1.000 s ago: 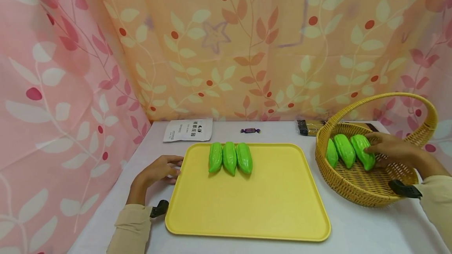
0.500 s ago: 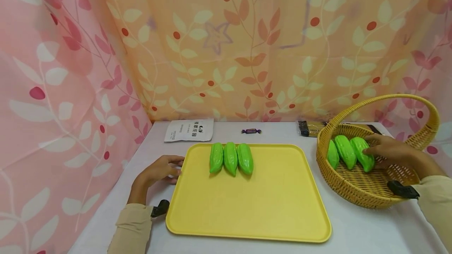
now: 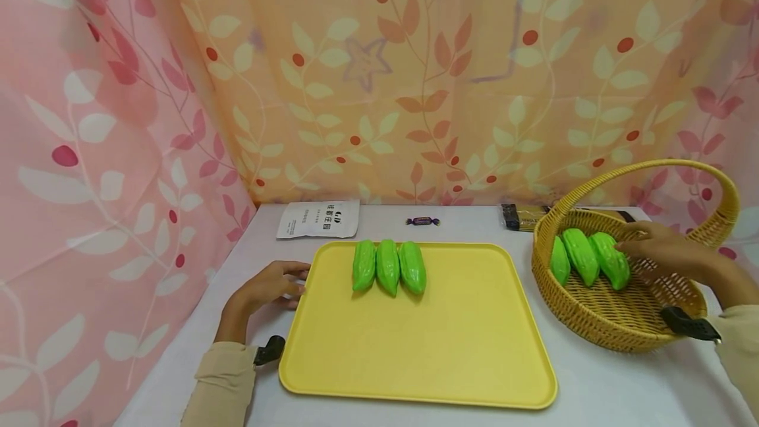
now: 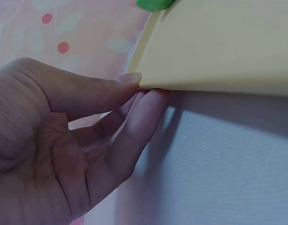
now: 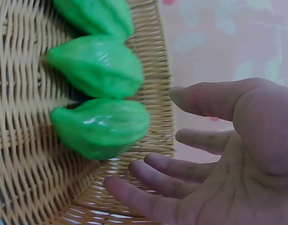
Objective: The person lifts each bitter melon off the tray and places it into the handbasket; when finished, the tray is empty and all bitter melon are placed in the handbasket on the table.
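Observation:
My left hand (image 3: 269, 286) is at the left edge of the yellow tray (image 3: 415, 348). In the left wrist view its thumb and fingers (image 4: 146, 110) pinch the tray's rim. Three glossy green bitter melons (image 3: 388, 267) lie side by side near the tray's far edge. Another three sit in the wicker basket (image 3: 587, 325) at the right, leaning in a row against its left and far side. My right hand (image 3: 673, 252) is over the basket beside the rightmost melon (image 3: 611, 261). In the right wrist view its fingers are spread, apart from that melon (image 5: 104, 129), holding nothing.
The basket's tall handle (image 3: 646, 162) arches above my right hand. Behind the tray lie a white packet (image 3: 318, 219) and a purple wrapped candy (image 3: 423, 221). A dark gold package (image 3: 524, 216) lies partly behind the basket. Patterned curtains border the white table.
My right hand has let go of the rightmost melon in the basket and drawn back slightly to the right. My left hand stays at the tray's rim.

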`<state>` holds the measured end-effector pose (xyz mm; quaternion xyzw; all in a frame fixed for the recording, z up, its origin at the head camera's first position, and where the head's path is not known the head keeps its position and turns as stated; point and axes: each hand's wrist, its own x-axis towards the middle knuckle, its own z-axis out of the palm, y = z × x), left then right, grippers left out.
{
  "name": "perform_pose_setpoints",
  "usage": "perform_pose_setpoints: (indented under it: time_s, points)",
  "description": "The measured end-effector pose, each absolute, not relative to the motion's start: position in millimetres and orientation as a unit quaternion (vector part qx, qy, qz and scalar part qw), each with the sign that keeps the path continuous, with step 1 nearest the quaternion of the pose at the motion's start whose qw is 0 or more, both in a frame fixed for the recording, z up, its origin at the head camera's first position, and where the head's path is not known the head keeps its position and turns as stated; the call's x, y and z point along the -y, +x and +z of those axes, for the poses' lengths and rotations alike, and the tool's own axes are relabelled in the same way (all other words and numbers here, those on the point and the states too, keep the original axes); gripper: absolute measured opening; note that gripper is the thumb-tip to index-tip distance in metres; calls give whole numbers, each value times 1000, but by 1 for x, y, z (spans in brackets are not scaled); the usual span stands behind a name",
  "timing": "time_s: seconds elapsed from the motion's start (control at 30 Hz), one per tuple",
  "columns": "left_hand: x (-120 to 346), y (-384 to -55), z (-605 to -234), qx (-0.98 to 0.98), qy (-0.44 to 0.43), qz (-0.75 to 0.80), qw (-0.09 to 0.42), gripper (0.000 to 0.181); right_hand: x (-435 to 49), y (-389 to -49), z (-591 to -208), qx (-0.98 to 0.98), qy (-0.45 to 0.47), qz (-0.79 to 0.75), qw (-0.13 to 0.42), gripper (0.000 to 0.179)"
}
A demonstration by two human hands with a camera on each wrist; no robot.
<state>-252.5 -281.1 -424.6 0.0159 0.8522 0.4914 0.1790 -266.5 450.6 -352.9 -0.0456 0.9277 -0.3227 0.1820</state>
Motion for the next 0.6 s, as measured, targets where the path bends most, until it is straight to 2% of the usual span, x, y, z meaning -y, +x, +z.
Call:
perform_pose_setpoints:
  time_s: [0.6]
  points:
    - [280, -251, -424, -857, 11, 485, 175, 64, -407, -219, -324, -952, -56, -297, 47, 71]
